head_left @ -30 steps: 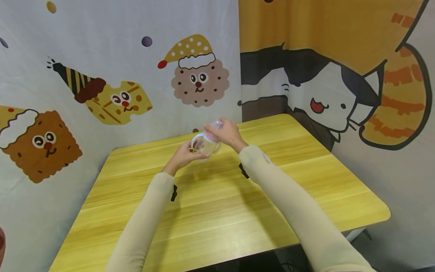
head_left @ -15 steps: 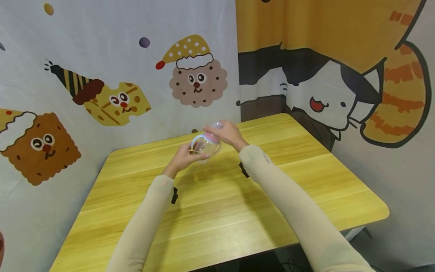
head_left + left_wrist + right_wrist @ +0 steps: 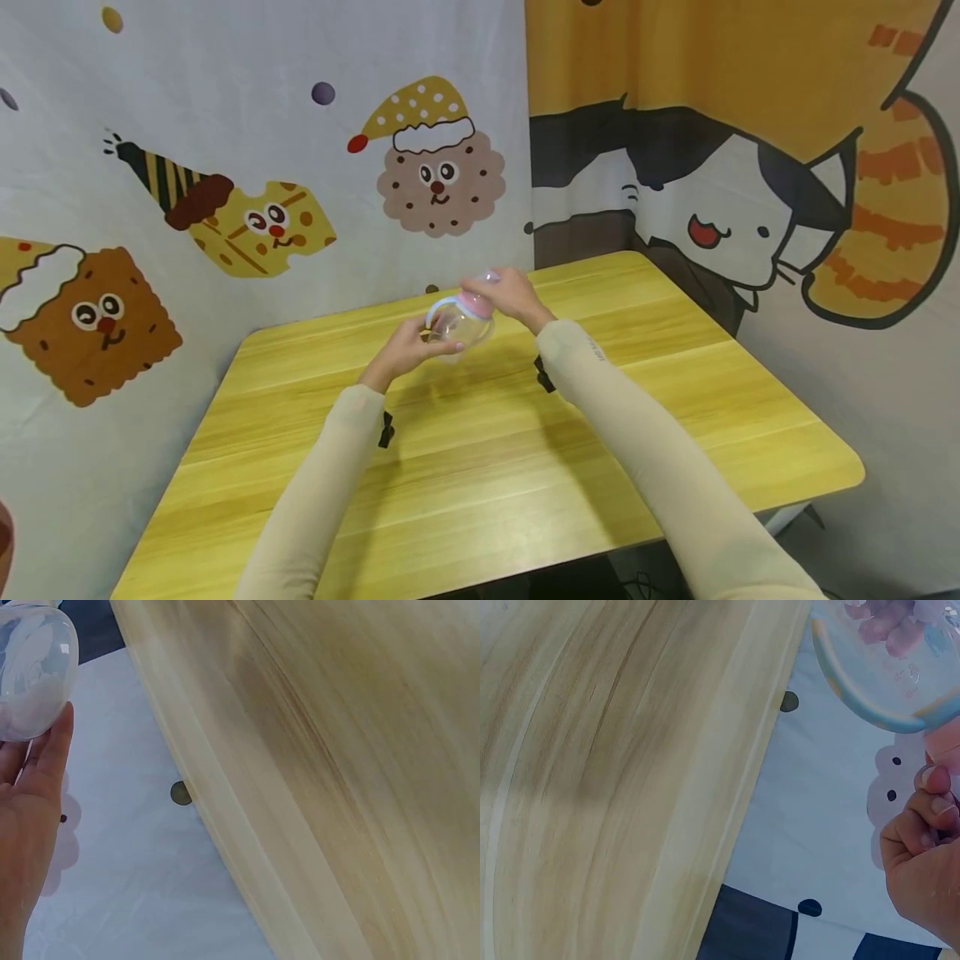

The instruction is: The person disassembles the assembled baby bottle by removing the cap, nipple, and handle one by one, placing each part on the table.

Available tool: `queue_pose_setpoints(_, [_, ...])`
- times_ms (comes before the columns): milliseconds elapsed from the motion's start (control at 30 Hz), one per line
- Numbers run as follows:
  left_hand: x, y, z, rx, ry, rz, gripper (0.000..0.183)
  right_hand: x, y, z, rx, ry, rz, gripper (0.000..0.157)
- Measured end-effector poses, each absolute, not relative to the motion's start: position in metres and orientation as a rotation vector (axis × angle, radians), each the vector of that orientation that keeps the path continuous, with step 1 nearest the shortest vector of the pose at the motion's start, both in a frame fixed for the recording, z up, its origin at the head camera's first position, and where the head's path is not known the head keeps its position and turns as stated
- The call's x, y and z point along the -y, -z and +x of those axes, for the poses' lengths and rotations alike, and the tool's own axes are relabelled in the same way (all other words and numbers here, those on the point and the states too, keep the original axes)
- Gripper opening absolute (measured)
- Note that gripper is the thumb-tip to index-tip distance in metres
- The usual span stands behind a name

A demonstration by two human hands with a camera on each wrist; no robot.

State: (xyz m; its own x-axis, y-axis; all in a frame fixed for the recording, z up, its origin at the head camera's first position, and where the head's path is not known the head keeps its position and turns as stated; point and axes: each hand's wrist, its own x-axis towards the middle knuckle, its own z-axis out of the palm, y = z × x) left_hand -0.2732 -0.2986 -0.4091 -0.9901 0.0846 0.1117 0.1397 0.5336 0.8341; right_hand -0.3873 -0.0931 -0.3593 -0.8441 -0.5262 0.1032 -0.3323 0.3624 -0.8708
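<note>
A clear baby bottle (image 3: 465,330) with side handles and a pink collar (image 3: 476,305) is held tilted above the table, its top leaning right. My left hand (image 3: 407,345) grips the lower body; in the left wrist view, its fingers (image 3: 54,754) lie against the see-through base. My right hand (image 3: 516,295) holds the bottle's upper end at the pink part. Curled fingers of that hand (image 3: 921,838) show at the pink collar (image 3: 945,742) in the right wrist view, just under a pale blue handle (image 3: 874,714). Part of the top is hidden behind the right hand.
The wood-grain table (image 3: 450,483) spreads under both forearms. Its far edge meets a white wall cloth (image 3: 247,100) with cartoon biscuits, and an orange cloth (image 3: 697,58) with a cat hangs at the right. Dark cables (image 3: 639,586) lie below the front edge.
My right hand and the bottle have shifted slightly to the right, and more of the pink part shows. The left hand keeps its hold on the body.
</note>
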Motion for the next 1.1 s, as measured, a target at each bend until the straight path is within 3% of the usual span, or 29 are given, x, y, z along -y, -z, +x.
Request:
queue_pose_setpoints(267, [0.293,0.411,-0.268,2.712,1.525,-0.24,0.065,0.086,0.348,-0.387,-2.397,1.421,-0.789,0.066])
queue_pose_setpoints(567, [0.299,0.413,-0.27,2.705,1.479,-0.175,0.067,0.087,0.348,-0.388,-2.391,1.478,-0.741,0.081])
queue_pose_setpoints(767, [0.304,0.42,-0.27,2.706,1.466,-0.159,0.074,0.086,0.346,-0.392,-2.374,1.56,-0.771,0.076])
queue_pose_setpoints(967, [0.308,0.42,-0.268,2.685,1.481,-0.158,0.07,0.082,0.349,-0.397,-2.436,1.546,-0.697,0.102])
queue_pose_setpoints(1100, [0.309,0.418,-0.266,2.67,1.523,-0.159,0.066,0.077,0.355,-0.402,-2.469,1.565,-0.682,0.084])
